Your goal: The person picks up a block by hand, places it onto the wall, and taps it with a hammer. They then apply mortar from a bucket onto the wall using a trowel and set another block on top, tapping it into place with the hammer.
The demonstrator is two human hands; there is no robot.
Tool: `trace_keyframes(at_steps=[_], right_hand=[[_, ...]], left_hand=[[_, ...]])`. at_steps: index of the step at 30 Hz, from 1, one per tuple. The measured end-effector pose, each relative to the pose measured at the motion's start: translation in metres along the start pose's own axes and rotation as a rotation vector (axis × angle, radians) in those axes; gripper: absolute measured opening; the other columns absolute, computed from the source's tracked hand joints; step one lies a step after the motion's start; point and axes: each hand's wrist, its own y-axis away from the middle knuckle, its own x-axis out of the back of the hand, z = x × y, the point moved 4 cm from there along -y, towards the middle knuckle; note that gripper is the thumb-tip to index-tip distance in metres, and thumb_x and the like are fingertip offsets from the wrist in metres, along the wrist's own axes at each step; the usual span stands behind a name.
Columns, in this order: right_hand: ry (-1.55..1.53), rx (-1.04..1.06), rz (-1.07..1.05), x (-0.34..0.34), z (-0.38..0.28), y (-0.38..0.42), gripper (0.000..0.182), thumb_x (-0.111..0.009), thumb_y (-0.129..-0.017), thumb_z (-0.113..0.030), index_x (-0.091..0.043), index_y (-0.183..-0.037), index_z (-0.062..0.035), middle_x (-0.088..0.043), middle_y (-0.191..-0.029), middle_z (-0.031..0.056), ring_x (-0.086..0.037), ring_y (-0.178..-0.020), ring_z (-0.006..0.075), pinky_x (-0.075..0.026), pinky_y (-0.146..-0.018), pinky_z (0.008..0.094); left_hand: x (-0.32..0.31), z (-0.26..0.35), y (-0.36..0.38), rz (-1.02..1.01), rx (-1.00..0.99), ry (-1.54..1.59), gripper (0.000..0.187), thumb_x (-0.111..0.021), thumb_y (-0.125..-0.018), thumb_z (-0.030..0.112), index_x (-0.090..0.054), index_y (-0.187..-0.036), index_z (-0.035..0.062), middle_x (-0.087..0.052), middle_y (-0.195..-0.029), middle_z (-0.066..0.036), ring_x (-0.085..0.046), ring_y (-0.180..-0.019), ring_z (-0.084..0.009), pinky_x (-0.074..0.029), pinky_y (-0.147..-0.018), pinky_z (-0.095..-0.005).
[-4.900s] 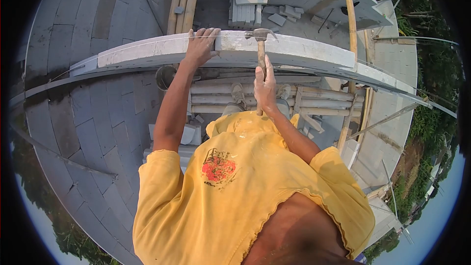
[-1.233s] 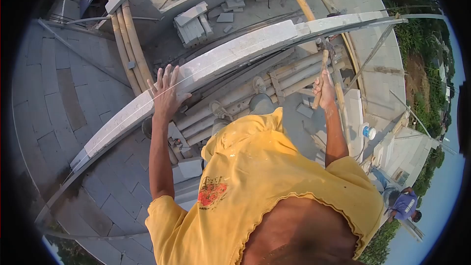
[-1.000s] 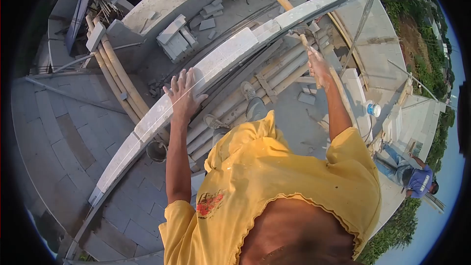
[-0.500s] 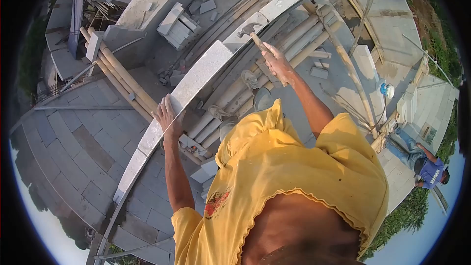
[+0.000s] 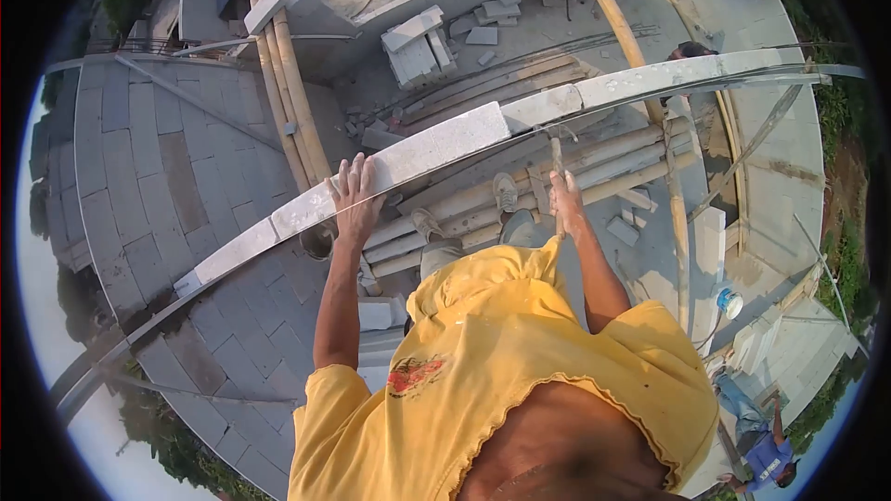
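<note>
My right hand point(image 5: 565, 204) is wrapped around the wooden handle of a hammer point(image 5: 556, 156). The hammer head is up beside the near edge of a row of pale blocks that tops a wall. My left hand point(image 5: 356, 202) lies with fingers spread over the near edge and top of a long pale block point(image 5: 441, 147). That block's right end stands higher than the neighbouring block point(image 5: 543, 108). A thin string line runs along the near edge of the row, passing across my left hand.
Bamboo poles point(image 5: 295, 102) lean against the wall's far side. A block stack point(image 5: 418, 48) stands on the floor beyond. Below me are bamboo poles and planks point(image 5: 464, 209). A person point(image 5: 766, 455) in blue is at lower right; another person's head point(image 5: 691, 50) shows behind the wall.
The view has turned, so the wall now runs flatter across it. The hammer has moved from over the block row to its near side. My left hand stays on the block, fingers more spread.
</note>
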Motion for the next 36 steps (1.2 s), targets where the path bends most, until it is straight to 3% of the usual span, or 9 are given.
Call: trace_keyframes(at_steps=[1,2,6,9,11,13,16,23,36], right_hand=[[0.01,-0.021,-0.022,0.02,0.023,-0.009,0.042,-0.067,-0.099,-0.044,-0.05,-0.124,-0.015,-0.041,-0.068,-0.0063,-0.038,-0.049,0.0054,-0.037,-0.043,0.0241],[0.056,-0.052,0.008,0.039,0.04,-0.009,0.034,-0.067,-0.099,-0.042,-0.049,-0.115,-0.0163,-0.042,-0.067,-0.0056,-0.039,-0.048,0.0064,-0.039,-0.043,0.0256],[0.466,-0.19,0.069,0.16,0.162,-0.039,0.021,-0.063,-0.098,-0.029,-0.058,-0.094,-0.0088,-0.051,-0.062,0.001,-0.049,-0.045,0.0172,-0.044,-0.042,0.0373],[0.498,-0.39,0.094,0.161,0.156,0.026,0.021,-0.069,-0.094,-0.026,-0.063,-0.093,-0.0061,-0.055,-0.064,0.0024,-0.052,-0.049,0.017,-0.046,-0.048,0.0363],[0.54,-0.379,0.095,0.146,0.154,0.044,0.02,-0.069,-0.094,-0.026,-0.063,-0.093,-0.006,-0.055,-0.065,0.0024,-0.052,-0.05,0.0169,-0.046,-0.049,0.0362],[0.578,-0.325,0.083,0.117,0.145,0.05,0.02,-0.069,-0.093,-0.025,-0.063,-0.093,-0.0058,-0.055,-0.065,0.0025,-0.052,-0.05,0.0167,-0.046,-0.049,0.0361],[0.653,-0.218,0.019,0.064,0.134,0.046,0.02,-0.069,-0.093,-0.025,-0.064,-0.094,-0.0056,-0.055,-0.065,0.0025,-0.052,-0.051,0.0165,-0.046,-0.05,0.0359],[1.047,-0.059,-0.327,-0.089,0.106,0.025,0.02,-0.07,-0.092,-0.024,-0.064,-0.095,-0.0051,-0.056,-0.066,0.0027,-0.053,-0.053,0.016,-0.047,-0.052,0.0355],[1.65,0.151,-0.911,-0.257,0.103,-0.034,0.02,-0.072,-0.09,-0.022,-0.066,-0.097,-0.0041,-0.058,-0.068,0.003,-0.054,-0.055,0.0151,-0.047,-0.055,0.0347]], left_hand=[[-0.001,0.002,0.013,0.026,0.023,0.024,0.094,-0.08,-0.084,0.034,-0.029,-0.162,0.0213,-0.03,-0.166,-0.004,-0.022,-0.156,-0.0339,-0.014,-0.123,-0.068],[-0.006,0.005,0.026,0.018,0.071,0.035,0.094,-0.08,-0.085,0.034,-0.029,-0.162,0.0219,-0.027,-0.167,-0.003,-0.02,-0.156,-0.0341,-0.013,-0.124,-0.0672],[-0.02,0.025,0.103,0.015,0.212,0.183,0.086,-0.079,-0.086,0.03,-0.035,-0.159,0.0212,-0.027,-0.167,-0.008,-0.021,-0.155,-0.0373,-0.019,-0.121,-0.0683],[-0.062,0.03,0.182,-0.078,0.42,0.344,0.083,-0.075,-0.088,0.04,-0.036,-0.16,0.0236,-0.028,-0.168,-0.007,-0.022,-0.155,-0.0371,-0.023,-0.118,-0.0703],[-0.115,0.026,0.244,-0.382,0.621,0.605,0.087,-0.074,-0.089,0.043,-0.033,-0.161,0.015,-0.034,-0.163,-0.015,-0.033,-0.15,-0.0401,-0.028,-0.118,-0.0662],[-0.335,0.006,0.365,-0.483,0.76,1.125,0.09,-0.072,-0.093,0.039,-0.025,-0.162,0.0043,-0.047,-0.153,-0.023,-0.05,-0.138,-0.0386,-0.045,-0.109,-0.0574],[-0.289,0.006,0.399,-0.599,1.084,1.239,0.089,-0.072,-0.094,0.038,-0.024,-0.162,0.0041,-0.047,-0.152,-0.023,-0.051,-0.137,-0.0378,-0.047,-0.107,-0.0556],[-0.235,-0.005,0.417,-0.256,1.526,1.528,0.089,-0.07,-0.095,0.036,-0.022,-0.162,0.0036,-0.049,-0.151,-0.023,-0.053,-0.136,-0.0362,-0.05,-0.101,-0.0514],[-0.226,0.096,0.414,0.252,1.958,1.869,0.088,-0.068,-0.097,0.033,-0.017,-0.163,0.0027,-0.051,-0.15,-0.023,-0.057,-0.132,-0.0331,-0.056,-0.09,-0.0435]])
